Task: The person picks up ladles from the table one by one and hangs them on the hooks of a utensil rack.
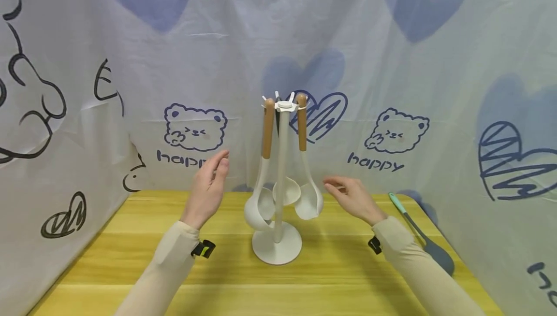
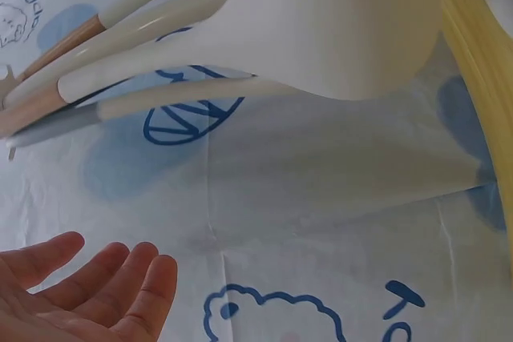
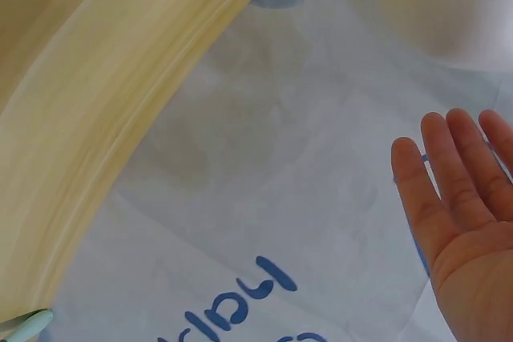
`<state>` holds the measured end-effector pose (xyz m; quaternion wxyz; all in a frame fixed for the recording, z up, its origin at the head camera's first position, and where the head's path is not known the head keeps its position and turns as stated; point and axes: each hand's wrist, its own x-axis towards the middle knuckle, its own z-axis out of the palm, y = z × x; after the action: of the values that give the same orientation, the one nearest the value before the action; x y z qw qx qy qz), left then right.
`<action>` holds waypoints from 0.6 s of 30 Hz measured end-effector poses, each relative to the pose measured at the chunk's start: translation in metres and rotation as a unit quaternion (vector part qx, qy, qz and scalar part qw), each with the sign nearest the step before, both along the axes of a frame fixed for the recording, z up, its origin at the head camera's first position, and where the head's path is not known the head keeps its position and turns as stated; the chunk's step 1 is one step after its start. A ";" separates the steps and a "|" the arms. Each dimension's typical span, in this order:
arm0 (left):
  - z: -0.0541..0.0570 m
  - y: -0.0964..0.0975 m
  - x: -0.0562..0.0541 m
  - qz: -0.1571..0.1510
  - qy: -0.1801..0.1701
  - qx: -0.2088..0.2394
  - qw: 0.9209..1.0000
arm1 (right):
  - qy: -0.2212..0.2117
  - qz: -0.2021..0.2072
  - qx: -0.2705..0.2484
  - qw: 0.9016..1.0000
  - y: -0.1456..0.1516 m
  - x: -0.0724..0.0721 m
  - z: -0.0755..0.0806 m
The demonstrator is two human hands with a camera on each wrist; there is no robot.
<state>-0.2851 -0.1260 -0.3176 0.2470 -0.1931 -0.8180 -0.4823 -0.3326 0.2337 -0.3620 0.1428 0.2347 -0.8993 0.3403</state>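
Note:
A white utensil stand (image 1: 280, 253) with a round base is upright on the wooden table. From its top hang two ladles with wooden handles, the left ladle (image 1: 256, 212) and the right ladle (image 1: 310, 202), and a cream-coloured utensil bowl (image 1: 287, 191) behind the pole. My left hand (image 1: 208, 188) is raised left of the stand, apart from it, fingers relaxed and holding nothing. On the other side my right hand (image 1: 354, 197) hovers near the right ladle without touching it, its fingers extended in the right wrist view. The left wrist view shows the left ladle's white bowl (image 2: 345, 30) close up.
A dark grey spatula (image 1: 437, 255) with a mint-green handle end lies at the table's right edge, partly behind the right sleeve. White cloth (image 1: 243, 26) printed with bears and hearts hangs behind and at both sides of the wooden table (image 1: 130, 258).

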 end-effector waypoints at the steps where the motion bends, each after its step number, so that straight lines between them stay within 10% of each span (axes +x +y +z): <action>1: -0.002 -0.003 0.002 0.006 -0.004 0.002 1.000 | 0.001 -0.004 0.002 1.000 0.002 0.000 -0.001; 18: -0.035 -0.021 0.006 0.038 -0.043 -0.037 0.998 | -0.008 -0.038 0.019 0.999 0.025 -0.002 -0.012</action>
<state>-0.2793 -0.1471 -0.3526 0.2219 -0.1499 -0.8522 -0.4495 -0.3343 0.2585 -0.3742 0.1435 0.2003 -0.9150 0.3196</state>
